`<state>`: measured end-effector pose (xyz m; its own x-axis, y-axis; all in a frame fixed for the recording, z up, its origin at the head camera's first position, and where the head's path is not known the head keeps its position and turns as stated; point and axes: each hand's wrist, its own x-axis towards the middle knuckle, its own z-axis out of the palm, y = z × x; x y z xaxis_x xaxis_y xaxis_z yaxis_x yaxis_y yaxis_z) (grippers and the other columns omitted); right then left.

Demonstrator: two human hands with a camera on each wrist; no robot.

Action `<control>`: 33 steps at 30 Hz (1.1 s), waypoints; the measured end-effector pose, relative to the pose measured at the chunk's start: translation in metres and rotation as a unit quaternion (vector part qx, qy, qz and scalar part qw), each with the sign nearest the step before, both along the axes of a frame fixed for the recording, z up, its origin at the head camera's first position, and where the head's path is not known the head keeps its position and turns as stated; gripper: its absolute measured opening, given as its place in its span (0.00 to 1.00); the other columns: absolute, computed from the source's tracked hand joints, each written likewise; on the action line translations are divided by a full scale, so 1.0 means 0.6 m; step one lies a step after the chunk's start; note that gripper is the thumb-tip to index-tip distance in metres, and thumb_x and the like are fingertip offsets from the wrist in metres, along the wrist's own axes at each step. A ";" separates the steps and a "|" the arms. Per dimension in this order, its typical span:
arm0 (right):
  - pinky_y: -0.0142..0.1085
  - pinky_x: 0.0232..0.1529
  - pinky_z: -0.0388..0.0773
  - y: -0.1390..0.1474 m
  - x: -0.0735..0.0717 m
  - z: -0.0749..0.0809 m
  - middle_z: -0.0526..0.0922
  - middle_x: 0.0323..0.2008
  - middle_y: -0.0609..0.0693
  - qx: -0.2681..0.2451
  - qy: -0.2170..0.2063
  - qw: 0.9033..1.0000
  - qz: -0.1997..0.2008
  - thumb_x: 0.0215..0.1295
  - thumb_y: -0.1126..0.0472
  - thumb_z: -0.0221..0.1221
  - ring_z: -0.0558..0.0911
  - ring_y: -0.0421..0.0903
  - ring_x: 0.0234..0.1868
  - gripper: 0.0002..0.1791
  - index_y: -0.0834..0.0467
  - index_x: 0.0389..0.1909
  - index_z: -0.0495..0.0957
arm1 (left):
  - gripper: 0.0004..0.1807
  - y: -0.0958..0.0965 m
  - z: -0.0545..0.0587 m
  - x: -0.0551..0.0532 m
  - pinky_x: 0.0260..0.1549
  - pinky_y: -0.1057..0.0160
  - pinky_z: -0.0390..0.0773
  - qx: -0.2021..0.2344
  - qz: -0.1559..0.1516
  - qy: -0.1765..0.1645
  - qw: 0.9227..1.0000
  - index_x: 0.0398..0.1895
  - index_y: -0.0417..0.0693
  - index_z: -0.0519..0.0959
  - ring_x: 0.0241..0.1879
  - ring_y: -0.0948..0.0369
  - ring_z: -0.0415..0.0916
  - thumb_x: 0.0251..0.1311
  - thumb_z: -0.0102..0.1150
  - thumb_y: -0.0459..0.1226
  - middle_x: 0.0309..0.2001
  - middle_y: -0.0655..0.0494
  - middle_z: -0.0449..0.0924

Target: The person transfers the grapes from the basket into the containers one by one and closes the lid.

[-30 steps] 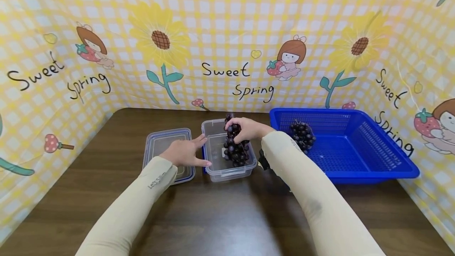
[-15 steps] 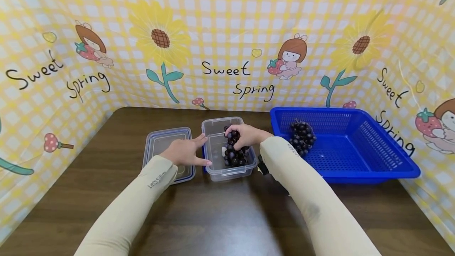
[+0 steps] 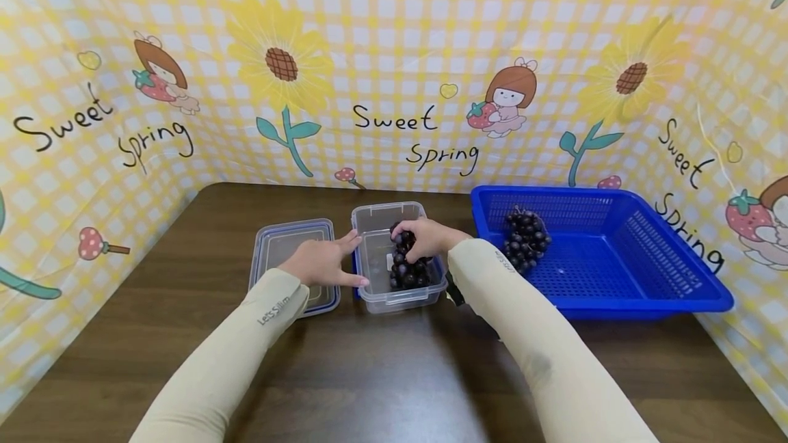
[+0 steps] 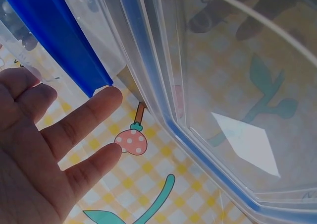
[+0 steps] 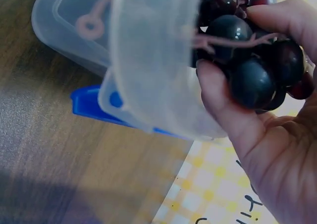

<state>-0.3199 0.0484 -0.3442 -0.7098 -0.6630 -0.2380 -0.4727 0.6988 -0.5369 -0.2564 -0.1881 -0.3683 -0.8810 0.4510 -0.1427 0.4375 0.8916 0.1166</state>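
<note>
A clear plastic food container [image 3: 373, 265] stands mid-table, with a blue latch flap [image 4: 54, 35] along its left side. My left hand [image 3: 320, 262] is spread at that side, fingertips and thumb right at the rim. Inside the container's right half lies a bunch of dark grapes [image 3: 408, 276]. My right hand [image 3: 431, 238] reaches over the right rim and grips the bunch's upper part. In the right wrist view, thumb and fingers curl round several grapes [image 5: 252, 80] beside a thin stem. My right palm hides part of the bunch in the head view.
The container's clear lid [image 3: 268, 245], edged in blue, lies left of it, partly under my left hand. A blue slotted basket [image 3: 615, 258] stands at the right, with a second grape bunch [image 3: 527, 234] at its left end. Behind the table hangs a checked cloth [image 3: 394, 33].
My right hand has lowered the grape bunch into the container, so its top sits lower and nearer. My left hand stays in place at the container's left side.
</note>
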 end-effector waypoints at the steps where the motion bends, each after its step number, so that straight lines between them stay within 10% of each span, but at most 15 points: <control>1: 0.40 0.48 0.72 0.000 0.000 -0.001 0.74 0.52 0.59 0.002 0.003 1.000 0.001 0.52 0.69 0.62 0.72 0.49 0.47 0.29 0.57 0.58 0.72 | 0.53 0.001 0.001 0.000 0.12 0.66 0.53 -0.001 0.000 0.000 1.000 0.73 0.44 0.58 0.30 0.59 0.77 0.52 0.53 0.69 0.73 0.46 0.52; 15: 0.38 0.49 0.73 -0.012 0.005 -0.008 0.72 0.62 0.58 0.048 0.036 0.998 -0.007 0.57 0.64 0.63 0.74 0.49 0.48 0.35 0.55 0.67 0.68 | 0.52 0.000 0.000 0.000 0.12 0.65 0.54 0.004 -0.007 0.011 1.000 0.72 0.44 0.59 0.32 0.57 0.80 0.53 0.53 0.69 0.73 0.46 0.54; 23: 0.32 0.30 0.70 -0.018 0.014 -0.007 0.80 0.49 0.52 0.065 0.060 0.996 -0.026 0.56 0.63 0.66 0.70 0.40 0.20 0.32 0.54 0.65 0.72 | 0.52 0.000 -0.009 0.005 0.12 0.66 0.54 0.011 -0.004 0.002 1.000 0.72 0.43 0.60 0.21 0.63 0.72 0.52 0.54 0.68 0.73 0.46 0.54; 33: 0.41 0.37 0.76 -0.014 0.015 0.031 0.76 0.61 0.50 0.104 0.100 0.987 -0.064 0.55 0.56 0.67 0.79 0.46 0.43 0.29 0.50 0.61 0.76 | 0.51 -0.002 -0.009 0.004 0.12 0.66 0.55 0.034 0.006 -0.011 0.999 0.73 0.44 0.58 0.27 0.59 0.76 0.53 0.54 0.67 0.73 0.46 0.51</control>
<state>-0.3110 0.0398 -0.3258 -0.8316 -0.5160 -0.2053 -0.4551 0.8451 -0.2806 -0.2539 -0.1895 -0.3735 -0.8836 0.4495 -0.1314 0.4233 0.8866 0.1861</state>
